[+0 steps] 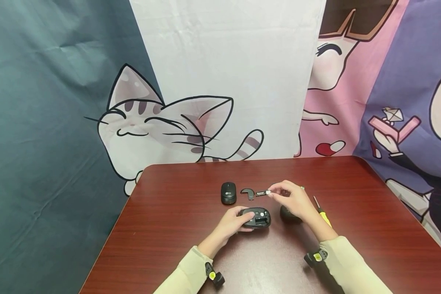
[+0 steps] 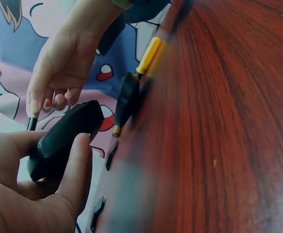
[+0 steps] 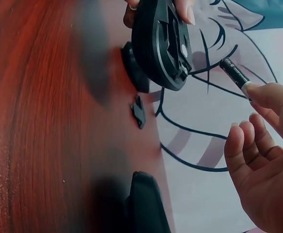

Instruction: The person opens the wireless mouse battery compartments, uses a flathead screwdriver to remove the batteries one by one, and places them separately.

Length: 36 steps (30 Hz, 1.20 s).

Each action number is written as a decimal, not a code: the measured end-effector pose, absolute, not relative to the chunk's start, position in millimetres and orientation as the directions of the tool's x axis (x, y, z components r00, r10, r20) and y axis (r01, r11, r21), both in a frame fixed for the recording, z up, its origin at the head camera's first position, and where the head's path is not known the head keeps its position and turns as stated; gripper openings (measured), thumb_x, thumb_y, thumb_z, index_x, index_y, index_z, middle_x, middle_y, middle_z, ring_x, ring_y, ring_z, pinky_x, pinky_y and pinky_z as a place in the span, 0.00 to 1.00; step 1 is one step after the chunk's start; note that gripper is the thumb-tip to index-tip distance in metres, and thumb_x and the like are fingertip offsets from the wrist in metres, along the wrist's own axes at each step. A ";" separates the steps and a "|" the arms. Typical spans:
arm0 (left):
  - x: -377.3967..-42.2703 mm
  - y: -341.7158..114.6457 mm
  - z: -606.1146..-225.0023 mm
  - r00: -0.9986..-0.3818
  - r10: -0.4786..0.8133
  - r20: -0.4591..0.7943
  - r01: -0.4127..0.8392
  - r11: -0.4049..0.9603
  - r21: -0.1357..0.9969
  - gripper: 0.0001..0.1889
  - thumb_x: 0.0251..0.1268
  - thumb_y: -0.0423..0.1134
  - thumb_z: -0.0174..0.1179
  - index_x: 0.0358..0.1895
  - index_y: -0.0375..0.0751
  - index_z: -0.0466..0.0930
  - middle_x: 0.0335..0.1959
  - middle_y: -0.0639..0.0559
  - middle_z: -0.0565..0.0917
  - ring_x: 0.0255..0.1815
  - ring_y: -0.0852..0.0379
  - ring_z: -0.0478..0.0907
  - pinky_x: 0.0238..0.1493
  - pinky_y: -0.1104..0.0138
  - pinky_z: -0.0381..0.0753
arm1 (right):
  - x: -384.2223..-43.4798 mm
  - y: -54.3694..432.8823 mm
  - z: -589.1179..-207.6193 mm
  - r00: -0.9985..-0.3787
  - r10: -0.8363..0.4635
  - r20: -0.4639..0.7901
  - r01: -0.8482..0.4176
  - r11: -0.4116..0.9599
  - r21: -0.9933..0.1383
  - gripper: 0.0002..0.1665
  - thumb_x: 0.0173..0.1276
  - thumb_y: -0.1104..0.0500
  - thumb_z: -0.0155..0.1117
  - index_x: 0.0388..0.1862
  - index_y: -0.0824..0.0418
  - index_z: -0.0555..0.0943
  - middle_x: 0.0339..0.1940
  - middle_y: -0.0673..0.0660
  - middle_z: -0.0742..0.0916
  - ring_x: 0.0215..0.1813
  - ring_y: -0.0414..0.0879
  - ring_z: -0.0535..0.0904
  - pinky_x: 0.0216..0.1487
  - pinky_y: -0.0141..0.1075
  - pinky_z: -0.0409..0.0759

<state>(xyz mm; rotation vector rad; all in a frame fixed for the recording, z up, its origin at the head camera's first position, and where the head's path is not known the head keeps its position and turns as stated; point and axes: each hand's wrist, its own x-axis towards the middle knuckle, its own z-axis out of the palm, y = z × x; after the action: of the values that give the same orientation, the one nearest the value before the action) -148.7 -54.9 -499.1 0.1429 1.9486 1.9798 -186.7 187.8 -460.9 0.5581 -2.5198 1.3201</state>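
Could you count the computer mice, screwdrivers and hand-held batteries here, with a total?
Mice: 3 (held mouse, right-side-up mouse, and an apparent mouse partly hidden by the right hand)
Yellow-handled screwdriver: 1
Hand-held battery: 1
Total: 5

Right hand point(image 3: 265, 160) pinches a battery point(image 3: 234, 73) by one end, apart from the black mouse point(image 3: 149, 46) that the left hand point(image 3: 185, 9) grips, underside compartment open; a small black piece point(image 3: 138, 114) lies on the desk point(image 3: 39, 126)

Indoor workspot, w/ reddish tbl. point(image 1: 150, 228) & cartoon backdrop point(image 1: 224, 53)
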 end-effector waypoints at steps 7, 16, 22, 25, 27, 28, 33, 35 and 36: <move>-150.9 -49.5 -499.4 -0.932 0.315 -0.179 -0.182 0.022 0.983 0.19 0.71 0.35 0.62 0.58 0.26 0.76 0.43 0.42 0.85 0.37 0.52 0.87 0.41 0.59 0.91 | -199.4 187.4 -466.1 -0.934 -0.200 0.295 -0.357 0.519 -0.777 0.08 0.64 0.57 0.75 0.42 0.52 0.88 0.31 0.50 0.81 0.32 0.45 0.77 0.28 0.30 0.78; -156.5 -43.4 -502.4 -0.935 0.294 -0.198 -0.195 0.040 0.980 0.19 0.69 0.33 0.62 0.57 0.24 0.75 0.43 0.40 0.84 0.38 0.52 0.87 0.41 0.59 0.91 | -211.9 187.5 -472.0 -0.956 -0.187 0.224 -0.292 0.558 -0.777 0.09 0.65 0.55 0.74 0.43 0.52 0.88 0.30 0.51 0.81 0.32 0.47 0.77 0.26 0.33 0.78; -158.4 -40.5 -503.7 -0.938 0.283 -0.203 -0.192 0.067 0.979 0.19 0.69 0.32 0.63 0.58 0.23 0.74 0.46 0.40 0.83 0.41 0.49 0.86 0.41 0.58 0.91 | -220.7 188.7 -479.1 -0.963 -0.183 0.196 -0.266 0.563 -0.783 0.09 0.66 0.54 0.74 0.43 0.52 0.88 0.28 0.51 0.80 0.29 0.46 0.77 0.26 0.33 0.79; -160.6 -39.0 -505.6 -0.938 0.278 -0.207 -0.192 0.082 0.978 0.19 0.69 0.33 0.63 0.58 0.24 0.75 0.46 0.40 0.83 0.41 0.50 0.86 0.41 0.59 0.91 | -224.5 189.3 -481.4 -0.965 -0.180 0.189 -0.259 0.564 -0.784 0.08 0.66 0.54 0.74 0.43 0.53 0.88 0.27 0.51 0.80 0.26 0.45 0.78 0.25 0.34 0.79; -161.9 -37.9 -507.0 -0.938 0.276 -0.208 -0.189 0.094 0.977 0.19 0.69 0.33 0.63 0.58 0.24 0.75 0.45 0.40 0.83 0.41 0.50 0.86 0.40 0.60 0.91 | -226.8 189.2 -482.9 -0.968 -0.176 0.180 -0.249 0.573 -0.781 0.09 0.66 0.53 0.73 0.43 0.53 0.87 0.26 0.51 0.80 0.25 0.45 0.79 0.25 0.34 0.79; -162.7 -37.4 -507.6 -0.938 0.278 -0.209 -0.189 0.099 0.977 0.19 0.70 0.33 0.63 0.58 0.24 0.75 0.45 0.40 0.83 0.40 0.51 0.86 0.40 0.61 0.91 | -228.0 189.0 -483.9 -0.969 -0.173 0.176 -0.245 0.581 -0.777 0.09 0.66 0.53 0.73 0.43 0.53 0.87 0.26 0.51 0.80 0.25 0.45 0.80 0.25 0.34 0.79; -165.5 -35.6 -509.4 -0.935 0.281 -0.215 -0.189 0.118 0.975 0.19 0.70 0.34 0.63 0.57 0.24 0.75 0.45 0.41 0.83 0.39 0.52 0.86 0.39 0.62 0.91 | -232.7 187.2 -487.4 -0.973 -0.165 0.159 -0.227 0.616 -0.754 0.10 0.66 0.52 0.73 0.43 0.54 0.87 0.25 0.50 0.80 0.24 0.44 0.80 0.24 0.33 0.77; -166.2 -34.8 -509.9 -0.935 0.276 -0.222 -0.197 0.115 0.974 0.19 0.69 0.34 0.64 0.57 0.25 0.75 0.45 0.40 0.83 0.39 0.51 0.86 0.39 0.62 0.91 | -233.8 186.1 -488.1 -0.974 -0.165 0.153 -0.223 0.622 -0.750 0.09 0.66 0.53 0.73 0.43 0.54 0.87 0.25 0.50 0.80 0.23 0.44 0.79 0.24 0.34 0.76; -166.4 -34.5 -510.0 -0.935 0.273 -0.225 -0.201 0.114 0.973 0.18 0.69 0.34 0.64 0.56 0.25 0.75 0.45 0.40 0.83 0.39 0.51 0.87 0.39 0.62 0.91 | -234.6 185.7 -488.6 -0.976 -0.162 0.147 -0.217 0.623 -0.751 0.09 0.66 0.53 0.73 0.43 0.54 0.87 0.25 0.50 0.80 0.23 0.44 0.79 0.24 0.34 0.76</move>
<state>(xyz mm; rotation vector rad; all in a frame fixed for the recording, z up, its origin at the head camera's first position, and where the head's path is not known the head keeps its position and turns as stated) -166.4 -34.5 -510.0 0.0702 2.0501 1.8808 -234.6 185.7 -488.6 0.3236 -2.7716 1.2964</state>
